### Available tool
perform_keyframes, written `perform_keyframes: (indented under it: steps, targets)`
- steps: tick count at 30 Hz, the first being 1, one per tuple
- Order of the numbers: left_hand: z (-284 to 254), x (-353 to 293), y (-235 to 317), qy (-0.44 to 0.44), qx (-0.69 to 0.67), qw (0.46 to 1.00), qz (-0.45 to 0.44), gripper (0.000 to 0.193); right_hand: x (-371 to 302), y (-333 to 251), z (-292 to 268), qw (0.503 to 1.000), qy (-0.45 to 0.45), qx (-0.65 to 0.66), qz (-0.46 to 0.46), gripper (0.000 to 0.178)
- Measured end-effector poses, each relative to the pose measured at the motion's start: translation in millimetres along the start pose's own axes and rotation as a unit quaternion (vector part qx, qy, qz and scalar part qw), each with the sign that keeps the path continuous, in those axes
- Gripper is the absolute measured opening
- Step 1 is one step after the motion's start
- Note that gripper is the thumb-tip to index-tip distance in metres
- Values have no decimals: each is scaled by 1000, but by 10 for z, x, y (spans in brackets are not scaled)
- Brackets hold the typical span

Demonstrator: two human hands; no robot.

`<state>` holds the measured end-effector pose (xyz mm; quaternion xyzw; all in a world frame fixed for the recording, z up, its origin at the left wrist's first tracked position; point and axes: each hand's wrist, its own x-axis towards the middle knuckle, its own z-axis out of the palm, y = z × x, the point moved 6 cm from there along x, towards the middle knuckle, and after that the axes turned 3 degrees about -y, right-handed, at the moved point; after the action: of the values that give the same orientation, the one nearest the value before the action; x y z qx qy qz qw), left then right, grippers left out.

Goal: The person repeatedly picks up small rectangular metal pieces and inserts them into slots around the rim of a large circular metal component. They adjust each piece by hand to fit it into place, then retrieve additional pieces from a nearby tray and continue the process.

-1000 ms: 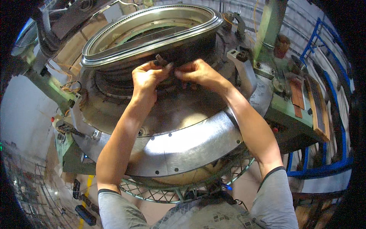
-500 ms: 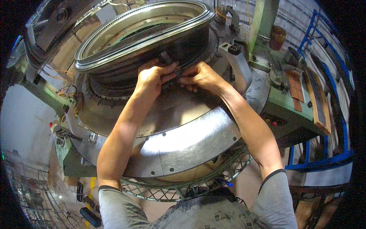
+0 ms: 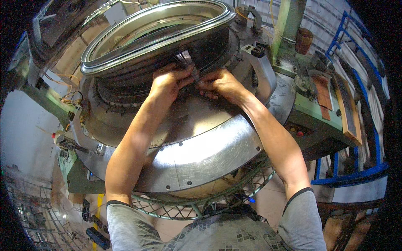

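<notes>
Below the round silvery metal rim (image 3: 229, 15), our left hand (image 3: 169, 83) pinched shiny grey strips (image 3: 183, 57) (not yet released); our right hand (image 3: 222, 86) had an unclear grip.

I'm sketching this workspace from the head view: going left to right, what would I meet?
Orange cables → yellow floor line → left hand, holding a shiny thin piece → right hand → green post → blue rack.
</notes>
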<state>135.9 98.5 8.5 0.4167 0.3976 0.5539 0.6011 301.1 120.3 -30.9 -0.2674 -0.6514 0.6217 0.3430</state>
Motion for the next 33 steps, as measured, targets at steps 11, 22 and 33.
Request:
perform_keyframes:
  steps: [11, 22, 33]
  targets:
    - [153, -247, 371, 39, 204, 965, 160, 20, 133, 72, -267, 934, 192, -270, -135, 14]
    - [610, -540, 563, 73, 529, 731, 425, 16, 69, -100, -166, 933, 186, -283, -122, 21]
    - [691, -564, 399, 72, 724, 567, 386, 22, 2, -207, -87, 936, 181, -250, -170, 24]
